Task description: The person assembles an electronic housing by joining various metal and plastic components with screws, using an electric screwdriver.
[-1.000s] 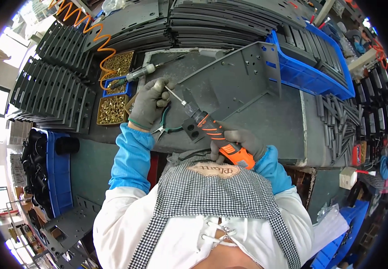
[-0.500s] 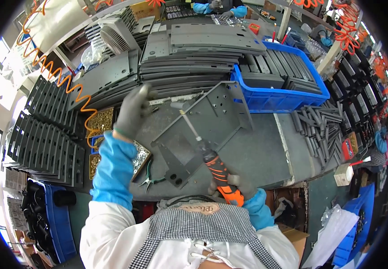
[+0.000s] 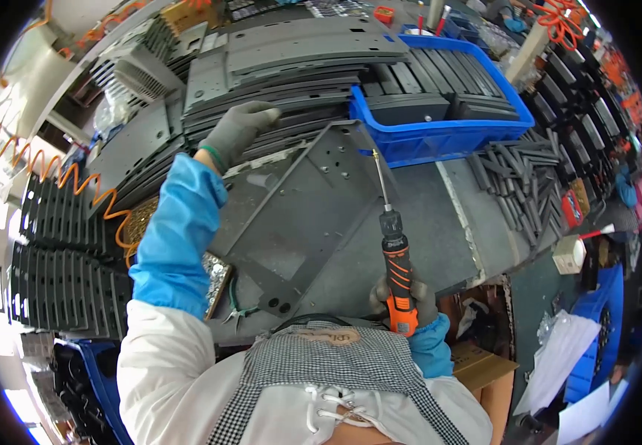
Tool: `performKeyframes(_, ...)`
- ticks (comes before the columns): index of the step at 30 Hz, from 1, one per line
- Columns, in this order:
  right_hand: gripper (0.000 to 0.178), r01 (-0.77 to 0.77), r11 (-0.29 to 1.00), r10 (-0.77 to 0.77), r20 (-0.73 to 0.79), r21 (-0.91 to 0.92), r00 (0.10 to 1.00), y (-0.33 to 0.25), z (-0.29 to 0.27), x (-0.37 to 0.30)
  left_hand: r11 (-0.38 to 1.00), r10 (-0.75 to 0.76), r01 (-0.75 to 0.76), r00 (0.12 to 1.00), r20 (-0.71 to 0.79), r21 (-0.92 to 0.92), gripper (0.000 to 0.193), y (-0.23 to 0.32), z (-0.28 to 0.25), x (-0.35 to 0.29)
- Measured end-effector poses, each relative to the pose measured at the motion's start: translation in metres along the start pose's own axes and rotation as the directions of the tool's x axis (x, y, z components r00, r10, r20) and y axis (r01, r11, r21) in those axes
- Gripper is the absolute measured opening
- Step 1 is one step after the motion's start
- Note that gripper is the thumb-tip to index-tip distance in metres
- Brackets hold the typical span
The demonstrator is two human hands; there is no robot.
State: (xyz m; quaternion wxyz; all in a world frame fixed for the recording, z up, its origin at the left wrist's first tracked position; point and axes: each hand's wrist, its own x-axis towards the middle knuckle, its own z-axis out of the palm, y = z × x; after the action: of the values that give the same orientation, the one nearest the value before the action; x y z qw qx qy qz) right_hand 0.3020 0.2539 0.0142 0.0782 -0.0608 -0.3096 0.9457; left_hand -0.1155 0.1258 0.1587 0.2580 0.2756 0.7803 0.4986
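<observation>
In my right hand (image 3: pixel 426 297), gloved in grey, is an orange and black power screwdriver (image 3: pixel 397 263). Its long bit points away from me, with a yellowish tip near the blue bin's front wall. My left hand (image 3: pixel 241 133), also gloved, hovers at the near edge of the stacked panels; its fingers are drawn together, and I cannot make out what they hold. Between the hands a dark grey metal panel (image 3: pixel 284 226) lies slanted on the bench, with a bent-up edge and several small holes and studs. A short grey cylinder (image 3: pixel 263 180) rests by its left edge.
Tall stacks of dark flat panels (image 3: pixel 298 44) fill the back. A blue bin (image 3: pixel 450 141) of grey bars stands back right, with loose grey bars (image 3: pixel 517 182) beside it. Green-handled pliers (image 3: pixel 236 310) and a tray of small metal parts (image 3: pixel 217 282) lie left. An orange coiled hose (image 3: pixel 109 200) hangs there.
The screwdriver has swung right and its bit has left the area over the panel. My left hand has moved right and away from me. The whole view has shifted slightly.
</observation>
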Motion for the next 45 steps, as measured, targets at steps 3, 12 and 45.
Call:
performKeyframes(3,0.068,0.040,0.996,-0.044,0.047,0.077,0.998,0.003,-0.015,0.011,1.000,0.030,-0.030,0.999,0.029,-0.003,0.036,0.006,0.013,0.021)
performKeyframes(12,0.063,0.199,0.974,-0.198,-0.013,0.107,0.980,0.000,-0.024,0.014,0.573,0.290,-0.380,0.923,0.254,0.726,0.038,0.055,0.177,0.138)
performKeyframes(45,0.057,0.322,0.945,-0.296,-0.272,0.054,0.916,-0.011,-0.040,-0.009,0.553,0.361,-0.452,0.887,0.288,0.699,0.038,0.095,0.228,0.162)
